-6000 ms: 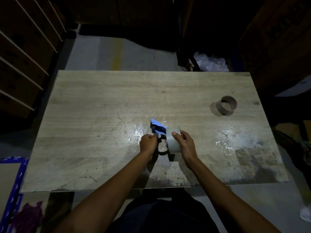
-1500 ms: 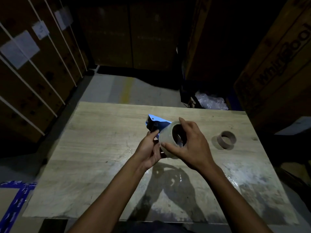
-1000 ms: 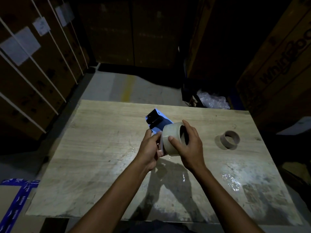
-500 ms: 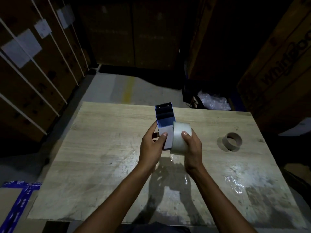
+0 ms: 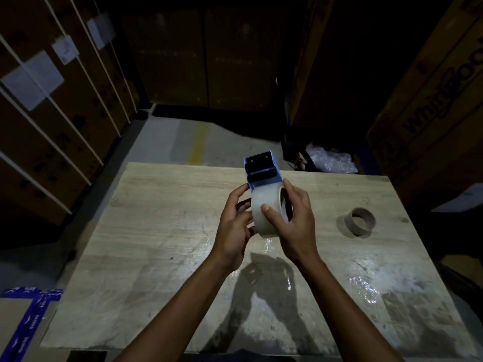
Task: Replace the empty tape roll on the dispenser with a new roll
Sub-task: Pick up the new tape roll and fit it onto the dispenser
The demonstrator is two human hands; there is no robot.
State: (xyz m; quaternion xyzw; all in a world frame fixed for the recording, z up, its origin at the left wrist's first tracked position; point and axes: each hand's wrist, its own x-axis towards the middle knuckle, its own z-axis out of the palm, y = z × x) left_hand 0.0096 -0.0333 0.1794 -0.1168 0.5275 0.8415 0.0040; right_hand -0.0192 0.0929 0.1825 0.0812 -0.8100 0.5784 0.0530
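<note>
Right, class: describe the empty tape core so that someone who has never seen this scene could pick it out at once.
Start at the wooden table and go to its right side, past the right hand. The empty core lies there alone, touched by nothing. Unlike the pale new roll held in the hands, it is a thin, bare brown ring.

Both bare forearms are stretched forward and converge, the hands raised close together at mid-frame. The left hand (image 5: pixel 234 226) is cupped with its palm turned rightward, fingers (image 5: pixel 239 195) curled and pointing up. The right hand (image 5: pixel 294 220) is closed in a grasp, thumb laid across the near side and fingers wrapped over the top.
</note>
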